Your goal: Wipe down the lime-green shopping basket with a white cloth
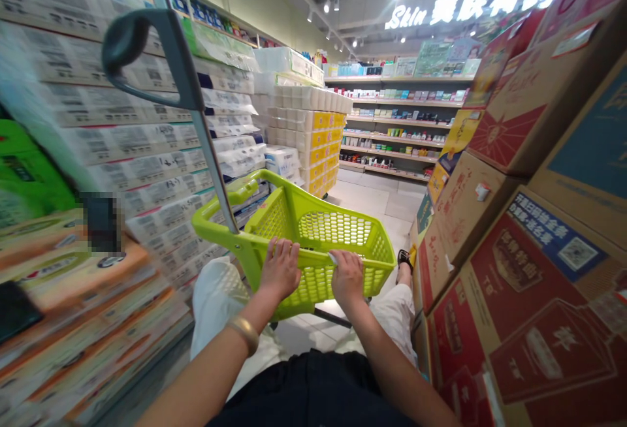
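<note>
A lime-green plastic shopping basket [337, 221] with perforated walls stands between my legs, and I see nothing inside it. From its left end rises a metal pole with a grey loop handle [189, 64]. My left hand [281, 264] wears a gold bangle at the wrist and has its fingers curled over the near rim. Farther right on that rim, my right hand [349, 273] is closed over the edge, thumb side toward the middle. The fingertips of both hands are partly hidden behind the rim.
Wrapped paper packs [122, 113] are stacked high on the left, above orange packs [88, 283]. Cardboard cartons [514, 296] rise close on the right. Ahead, a tiled aisle floor [377, 195] leads to shelves [396, 120] of small goods.
</note>
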